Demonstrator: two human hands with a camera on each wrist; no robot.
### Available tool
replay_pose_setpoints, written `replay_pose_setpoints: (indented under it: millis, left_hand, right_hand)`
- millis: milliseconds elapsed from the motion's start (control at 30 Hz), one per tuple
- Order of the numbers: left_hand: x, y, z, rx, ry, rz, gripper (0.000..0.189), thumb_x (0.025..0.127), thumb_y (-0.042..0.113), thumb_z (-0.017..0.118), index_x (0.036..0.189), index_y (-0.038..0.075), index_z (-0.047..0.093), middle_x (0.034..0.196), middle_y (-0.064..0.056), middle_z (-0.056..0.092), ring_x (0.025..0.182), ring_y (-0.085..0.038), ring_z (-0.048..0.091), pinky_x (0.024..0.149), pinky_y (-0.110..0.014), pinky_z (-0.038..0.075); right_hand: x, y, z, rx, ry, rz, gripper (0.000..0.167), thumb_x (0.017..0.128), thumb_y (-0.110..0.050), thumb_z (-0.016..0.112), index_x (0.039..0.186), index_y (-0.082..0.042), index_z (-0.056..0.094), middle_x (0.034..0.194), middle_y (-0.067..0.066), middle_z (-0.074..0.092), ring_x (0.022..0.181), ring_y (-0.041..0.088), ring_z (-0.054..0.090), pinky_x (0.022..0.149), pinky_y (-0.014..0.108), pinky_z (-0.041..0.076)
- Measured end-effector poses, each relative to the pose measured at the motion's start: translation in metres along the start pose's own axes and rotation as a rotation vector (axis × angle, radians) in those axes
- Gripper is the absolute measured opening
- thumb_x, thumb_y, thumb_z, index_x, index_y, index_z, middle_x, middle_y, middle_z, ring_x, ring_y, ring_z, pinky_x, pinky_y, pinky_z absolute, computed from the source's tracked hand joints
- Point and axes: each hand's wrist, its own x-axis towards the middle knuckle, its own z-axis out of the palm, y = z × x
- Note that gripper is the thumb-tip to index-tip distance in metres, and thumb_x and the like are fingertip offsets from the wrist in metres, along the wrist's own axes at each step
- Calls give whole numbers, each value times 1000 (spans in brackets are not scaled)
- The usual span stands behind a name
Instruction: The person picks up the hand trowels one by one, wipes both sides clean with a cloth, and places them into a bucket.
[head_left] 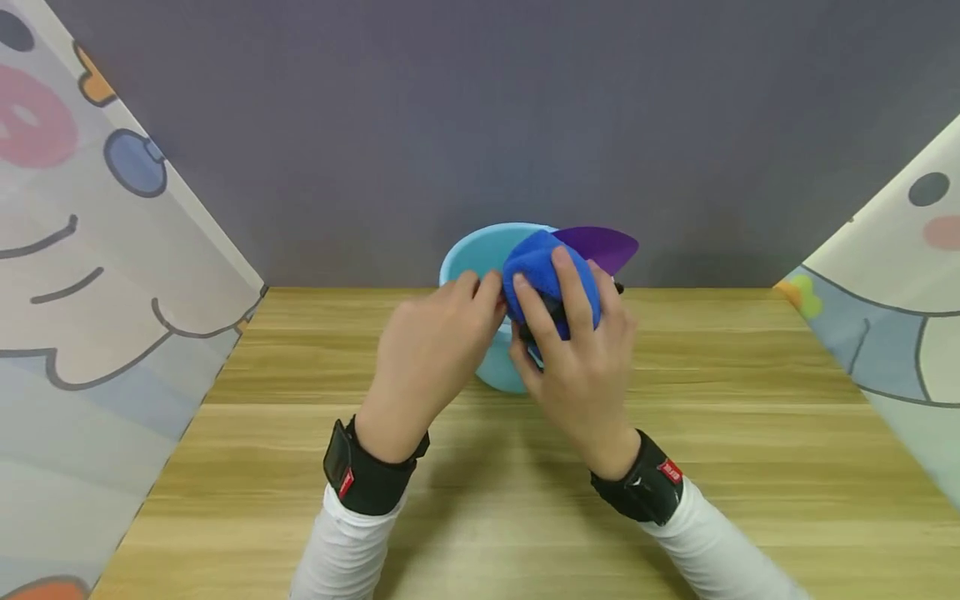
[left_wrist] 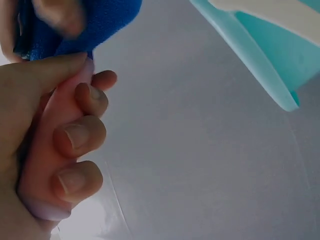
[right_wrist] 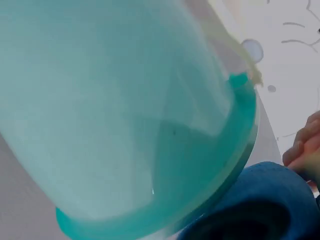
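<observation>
My left hand (head_left: pixel 442 333) grips a pink handle (left_wrist: pixel 47 135) with a lavender end, the fingers curled round it in the left wrist view. The handle's upper end meets a bright blue cloth (head_left: pixel 534 262). Bunched into a rounded shape, the cloth is held by my right hand (head_left: pixel 581 358), fingers spread over its top. Something black (head_left: pixel 557 308) shows between those fingers. Beyond the cloth a purple pointed blade (head_left: pixel 600 243) sticks out to the right; I cannot tell whether it joins the pink handle. Both hands overlap the light blue bucket (head_left: pixel 480 246) in the head view.
The bucket stands near the back of a wood-grain table (head_left: pixel 300 433), close to a grey back wall (head_left: pixel 375 125). A pale bucket handle (left_wrist: pixel 280 15) crosses it in the left wrist view. Side panels with cartoon prints (head_left: pixel 112 275) flank the table.
</observation>
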Motion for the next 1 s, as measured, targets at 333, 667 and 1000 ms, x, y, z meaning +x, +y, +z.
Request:
replay_pose_setpoints:
  millis: [333, 667, 1000]
  left_hand:
    - [-4, 3, -1, -11, 15, 37, 28, 108, 26, 50, 94, 7, 64, 65, 1, 48, 45, -11, 40, 38, -25, 29]
    - [-10, -8, -4, -9, 22, 44, 33, 108, 33, 49, 93, 8, 65, 65, 1, 53, 45, -13, 48, 37, -29, 32]
    - [-14, -10, -7, -75, 38, 32, 31, 108, 33, 52, 95, 8, 65, 63, 0, 50, 44, -13, 45, 37, -29, 29]
  right_hand:
    - [-12, 0, 4, -134, 39, 17, 65, 83, -8, 83, 138, -30, 56, 150, 8, 47, 108, 44, 55, 84, 57, 51]
    - [-9, -3, 5, -136, 93, 36, 54, 87, -9, 80, 133, -30, 63, 144, 8, 54, 74, 38, 54, 66, 48, 51]
    - [-10, -1, 4, -77, 140, 19, 59, 86, 5, 76, 131, -31, 63, 146, 7, 54, 65, 34, 49, 64, 47, 54]
